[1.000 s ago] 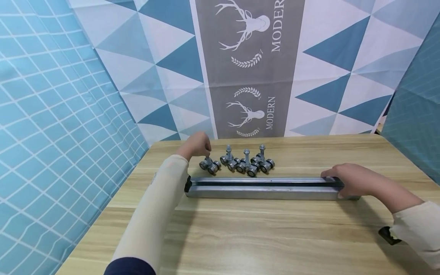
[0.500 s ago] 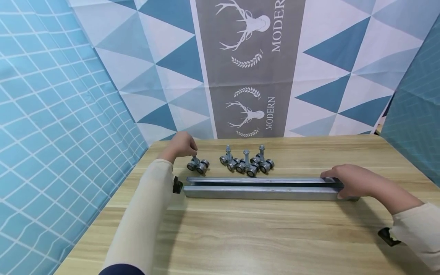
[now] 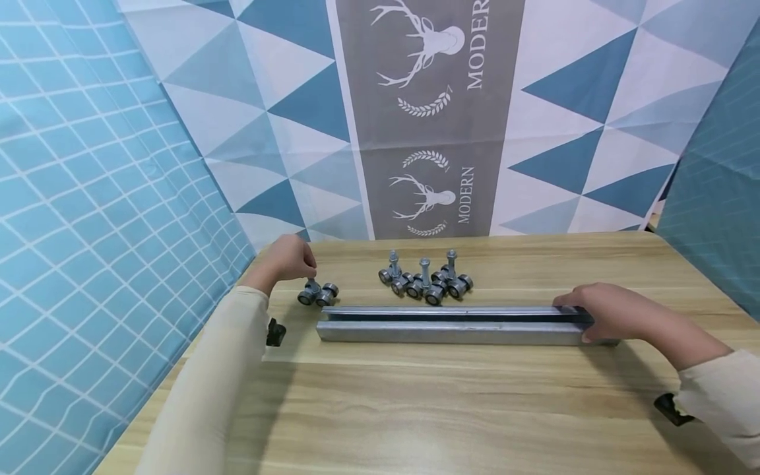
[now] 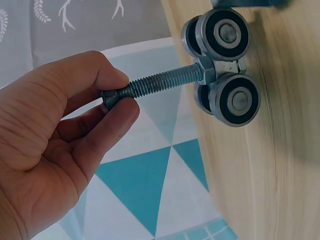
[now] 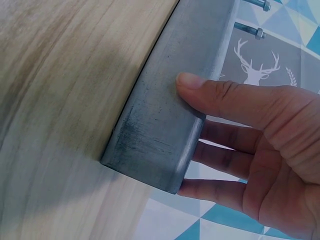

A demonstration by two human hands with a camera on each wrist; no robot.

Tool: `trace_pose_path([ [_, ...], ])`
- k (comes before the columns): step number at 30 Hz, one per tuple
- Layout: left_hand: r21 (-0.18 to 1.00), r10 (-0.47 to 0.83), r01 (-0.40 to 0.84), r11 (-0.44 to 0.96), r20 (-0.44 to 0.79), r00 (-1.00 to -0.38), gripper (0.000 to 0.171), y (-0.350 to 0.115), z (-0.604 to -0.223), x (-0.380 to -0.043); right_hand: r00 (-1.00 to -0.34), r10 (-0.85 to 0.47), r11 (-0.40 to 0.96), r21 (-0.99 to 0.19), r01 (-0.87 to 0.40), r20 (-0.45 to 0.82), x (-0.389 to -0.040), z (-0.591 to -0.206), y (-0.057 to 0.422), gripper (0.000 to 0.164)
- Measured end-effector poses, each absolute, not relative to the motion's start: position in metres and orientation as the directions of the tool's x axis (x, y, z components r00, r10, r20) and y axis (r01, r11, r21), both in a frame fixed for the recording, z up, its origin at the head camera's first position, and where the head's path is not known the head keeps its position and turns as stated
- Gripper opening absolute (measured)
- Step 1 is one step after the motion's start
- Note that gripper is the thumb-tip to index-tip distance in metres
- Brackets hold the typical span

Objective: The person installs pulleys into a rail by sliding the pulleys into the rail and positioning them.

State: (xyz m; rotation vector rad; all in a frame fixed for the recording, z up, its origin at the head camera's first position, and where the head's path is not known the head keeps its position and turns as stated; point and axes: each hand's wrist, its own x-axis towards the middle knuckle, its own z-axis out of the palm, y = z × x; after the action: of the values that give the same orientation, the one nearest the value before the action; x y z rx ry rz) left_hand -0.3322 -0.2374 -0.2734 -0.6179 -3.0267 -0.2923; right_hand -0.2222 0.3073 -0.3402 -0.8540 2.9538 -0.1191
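Observation:
My left hand (image 3: pixel 287 257) pinches the bolt end of a four-wheeled trolley roller (image 3: pixel 317 293) between thumb and fingertip. In the left wrist view the threaded bolt (image 4: pixel 162 82) runs from the fingers to the black-faced wheels (image 4: pixel 240 100). The roller is just beyond the left end of a long metal channel rail (image 3: pixel 451 333), whose slot faces up. My right hand (image 3: pixel 611 310) grips the rail near its right end. In the right wrist view the thumb (image 5: pixel 200 90) lies on the rail's side wall (image 5: pixel 155 125), the other fingers on the far side.
Behind the rail stand three more trolley rollers (image 3: pixel 425 284), close together with bolts upright. The wooden table (image 3: pixel 439 396) ends at a patterned curtain (image 3: pixel 427 132) at the back. A blue checked cloth (image 3: pixel 107 231) hangs along the left side.
My left hand has moved left with the roller, from behind the rail's left end to beyond it. The right hand and the rail have stayed in place.

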Motion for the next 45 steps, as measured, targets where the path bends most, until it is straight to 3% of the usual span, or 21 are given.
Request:
trace_pose_path([
  [22,0.172,0.476,0.471,0.865,0.014,-0.879,0.014,-0.266,-0.27,-0.298,-0.85,-0.525,0.849,-0.091,-0.521,-0.042,-0.218,-0.339,0.303,0.065],
  [30,0.113,0.501,0.498,0.86,0.005,-0.865,0.016,-0.259,-0.27,-0.288,-0.851,-0.524,0.85,-0.099,-0.518,-0.042,-0.218,-0.339,0.303,0.064],
  [45,0.189,0.525,0.509,0.84,-0.044,-0.85,0.02,-0.247,-0.271,-0.285,-0.848,-0.529,0.846,-0.108,-0.522,-0.041,-0.218,-0.338,0.305,0.063],
])
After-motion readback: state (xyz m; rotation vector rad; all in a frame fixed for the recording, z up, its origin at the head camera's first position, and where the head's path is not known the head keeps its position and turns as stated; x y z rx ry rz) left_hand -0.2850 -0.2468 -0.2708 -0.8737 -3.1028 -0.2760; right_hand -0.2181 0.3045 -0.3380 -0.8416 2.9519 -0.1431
